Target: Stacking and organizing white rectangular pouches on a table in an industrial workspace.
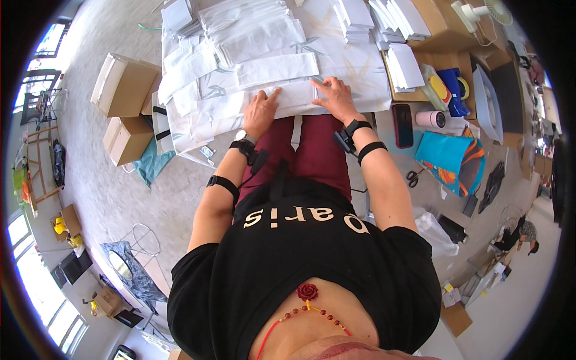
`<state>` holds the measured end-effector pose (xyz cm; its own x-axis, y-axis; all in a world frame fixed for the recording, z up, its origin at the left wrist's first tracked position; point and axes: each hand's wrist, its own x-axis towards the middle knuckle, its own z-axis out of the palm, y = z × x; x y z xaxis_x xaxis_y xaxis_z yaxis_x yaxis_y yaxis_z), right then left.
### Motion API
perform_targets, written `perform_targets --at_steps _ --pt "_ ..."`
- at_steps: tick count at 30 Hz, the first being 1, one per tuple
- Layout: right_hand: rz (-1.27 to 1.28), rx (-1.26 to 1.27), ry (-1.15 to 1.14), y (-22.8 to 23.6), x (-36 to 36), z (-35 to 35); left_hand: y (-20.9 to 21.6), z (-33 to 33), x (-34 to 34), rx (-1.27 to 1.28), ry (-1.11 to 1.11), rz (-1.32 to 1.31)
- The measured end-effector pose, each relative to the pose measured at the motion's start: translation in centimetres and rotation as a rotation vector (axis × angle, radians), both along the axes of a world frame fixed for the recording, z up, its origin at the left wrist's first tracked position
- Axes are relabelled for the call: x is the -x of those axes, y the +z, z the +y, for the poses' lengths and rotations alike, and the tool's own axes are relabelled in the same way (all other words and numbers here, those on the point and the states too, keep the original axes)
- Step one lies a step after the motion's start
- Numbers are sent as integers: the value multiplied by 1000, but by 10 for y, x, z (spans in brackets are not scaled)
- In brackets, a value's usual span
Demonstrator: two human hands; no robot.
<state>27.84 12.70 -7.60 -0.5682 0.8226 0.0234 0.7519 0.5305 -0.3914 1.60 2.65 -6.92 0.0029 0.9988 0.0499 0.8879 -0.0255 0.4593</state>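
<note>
My left hand and my right hand both press flat on a folded white packet at the near edge of the work table. The fingers of each hand are spread on its left and right ends. More white folded packets lie just beyond it on a white cloth with a pale leaf print. Each wrist wears a black band, and the left wrist also has a watch.
Stacks of white envelopes and flat white sheets sit at the far side. To the right lie a dark phone, a white cup, scissors and a blue-orange bag. Cardboard boxes stand on the floor left.
</note>
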Motion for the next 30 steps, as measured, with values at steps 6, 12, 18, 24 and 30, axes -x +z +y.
perform_targets --at_steps 6,12,18,24,30 --pt "-67 -8 -1 5 6 -1 3 -16 8 -28 5 -9" --pt "-73 -32 -1 4 9 -2 10 -58 41 -306 436 -313" --pt "-9 -60 19 10 9 -5 -18 -77 114 -386 928 -183" --pt "136 -143 13 28 36 -14 -28 -77 140 -202 1080 -11" --pt "456 -16 37 55 91 -20 -17 -63 139 -491 885 -272"
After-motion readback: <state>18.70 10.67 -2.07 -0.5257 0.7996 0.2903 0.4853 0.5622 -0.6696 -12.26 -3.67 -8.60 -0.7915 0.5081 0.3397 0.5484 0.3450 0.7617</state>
